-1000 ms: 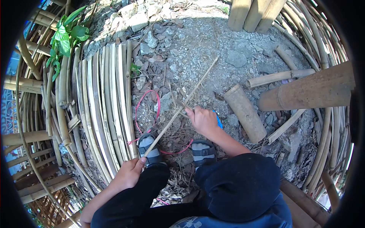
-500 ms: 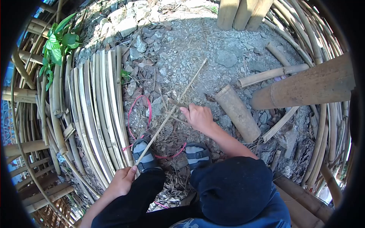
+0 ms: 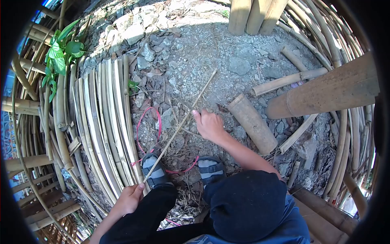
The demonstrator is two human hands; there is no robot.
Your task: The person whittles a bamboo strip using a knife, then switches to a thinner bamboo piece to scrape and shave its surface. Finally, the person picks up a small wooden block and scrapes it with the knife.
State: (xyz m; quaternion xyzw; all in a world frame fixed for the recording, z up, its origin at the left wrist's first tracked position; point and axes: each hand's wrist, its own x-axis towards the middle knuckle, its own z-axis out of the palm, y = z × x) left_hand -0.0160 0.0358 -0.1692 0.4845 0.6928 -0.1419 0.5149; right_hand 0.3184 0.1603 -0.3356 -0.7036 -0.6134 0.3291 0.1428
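A long, thin bamboo strip slants from my lap up over the ground. Its near end is pinched between the thumb and fingers of my left hand, beside my left leg. My right hand is closed beside the strip's middle, thumb along it. A knife is in this hand; its blade, visible half a second ago, hardly shows now, and the handle is hidden by the fingers. Just left of my left sandal lies a row of split bamboo slats.
A pink cord loops on the ground around my feet. To the right are a short bamboo piece and a thick bamboo post. Bamboo fencing stands on both sides. A dark rounded cloth shape covers part of my right arm.
My right hand has shifted slightly left along the strip, and the knife blade has turned nearly out of sight. The strip's far tip has dropped a little; my left hand still grips the near end.
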